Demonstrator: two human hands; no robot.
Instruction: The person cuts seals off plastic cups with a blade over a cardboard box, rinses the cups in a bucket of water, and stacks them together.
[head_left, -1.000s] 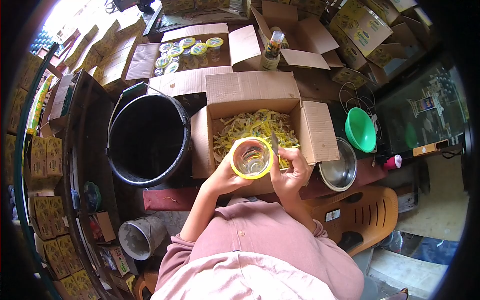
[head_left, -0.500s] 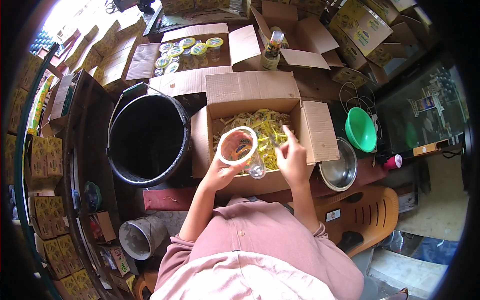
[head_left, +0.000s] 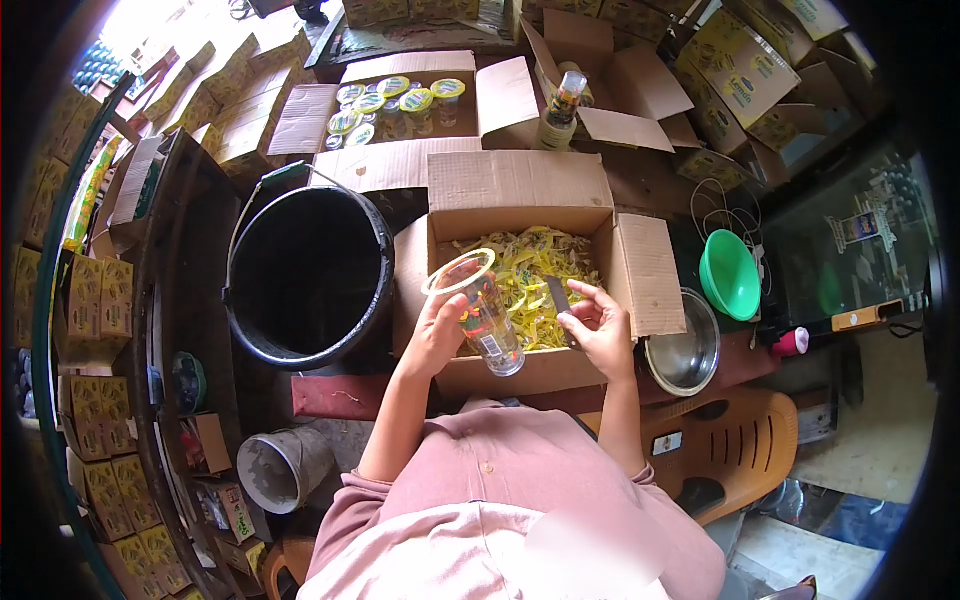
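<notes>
My left hand (head_left: 434, 340) is closed around a clear plastic cup (head_left: 492, 325) with coloured print and a yellow rim. The cup leans, its mouth toward the upper left and its base toward the lower right. Between the thumb and fingers of my right hand (head_left: 604, 332) is a small dark flat blade (head_left: 558, 294), just right of the cup and apart from it. Both hands are above an open cardboard box (head_left: 520, 182). Thin yellow strips (head_left: 545, 262) are heaped inside it, partly hidden by the cup and hands.
A large black bucket (head_left: 236, 305) stands left of the box. To the right are a metal bowl (head_left: 684, 385) and a green bowl (head_left: 728, 275). Behind, another carton (head_left: 400, 165) holds several lidded cups (head_left: 418, 101). A stack of cups (head_left: 557, 128) stands beside it.
The cup has tipped, so its printed side shows rather than its inside. My right hand has turned, its fingers now bent around the blade, which shows more clearly.
</notes>
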